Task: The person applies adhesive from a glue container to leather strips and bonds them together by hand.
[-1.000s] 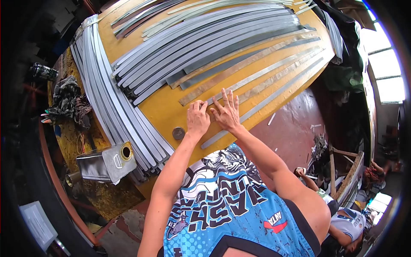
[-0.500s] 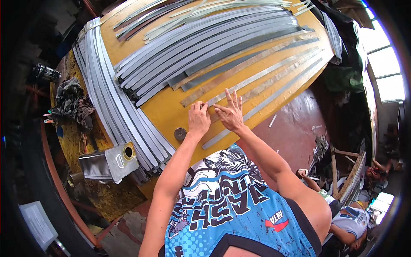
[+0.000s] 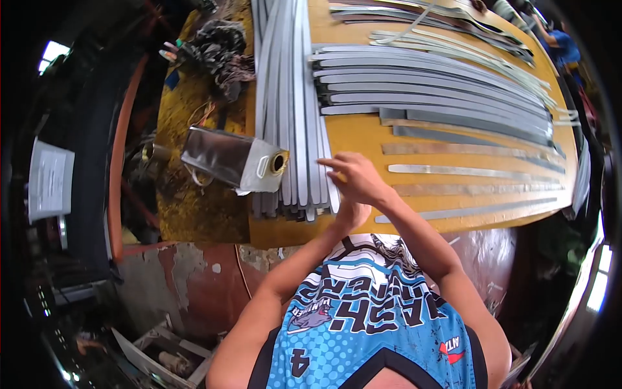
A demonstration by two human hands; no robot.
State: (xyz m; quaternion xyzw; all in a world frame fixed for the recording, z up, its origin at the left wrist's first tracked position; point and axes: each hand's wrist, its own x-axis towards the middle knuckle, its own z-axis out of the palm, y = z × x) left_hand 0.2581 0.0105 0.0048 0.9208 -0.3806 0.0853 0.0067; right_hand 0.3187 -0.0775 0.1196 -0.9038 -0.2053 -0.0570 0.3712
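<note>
My right hand (image 3: 355, 176) is over the table's near edge, its fingers stretched out towards a bundle of long grey strips (image 3: 301, 129). Nothing shows in its fingers. Just below and partly behind it is my left hand (image 3: 353, 212), its fingers hidden by my right hand and wrist. To the right of both hands, separate strips lie flat: a pale strip with a rounded end (image 3: 447, 171), a brownish strip (image 3: 440, 189) and a grey strip (image 3: 447, 211). A stack of layered grey strips (image 3: 421, 81) lies farther back.
A metal can (image 3: 223, 159) with a round dark opening lies left of the bundle. Dark crumpled rags (image 3: 223, 52) lie behind it on the stained yellow tabletop (image 3: 194, 220). Pale thin strips (image 3: 447, 48) lie at the back. A person in blue (image 3: 562, 48) is at the far right.
The view has swung left. Both hands have left the pale strip and moved left, close to the grey bundle, with my right hand now above my left. The small round tin is no longer visible.
</note>
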